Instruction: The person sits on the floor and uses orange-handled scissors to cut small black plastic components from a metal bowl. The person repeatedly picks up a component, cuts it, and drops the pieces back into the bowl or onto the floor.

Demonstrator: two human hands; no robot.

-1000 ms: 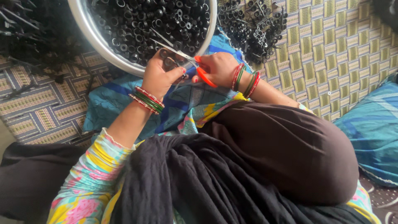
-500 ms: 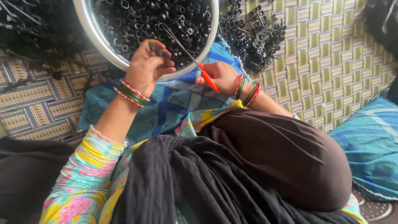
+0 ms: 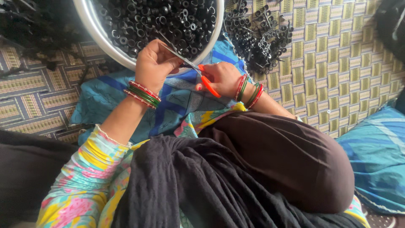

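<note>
Just below the bowl (image 3: pixel 93 26) rim, the left hand (image 3: pixel 155 64) curls its fingers together, pinching something small and dark that I cannot make out, right at the tips of the scissors (image 3: pixel 192 69). Right of it, the right hand (image 3: pixel 222 78) is clamped on the scissors' orange handles, blades slanting up over the rim. Right of the bowl, a heap of black rings (image 3: pixel 257 36) lies on the mat (image 3: pixel 337 63).

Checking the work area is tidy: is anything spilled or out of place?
Yes: a heap of small black rings lies loose on the patterned mat, outside the metal bowl that holds the rest.
</note>
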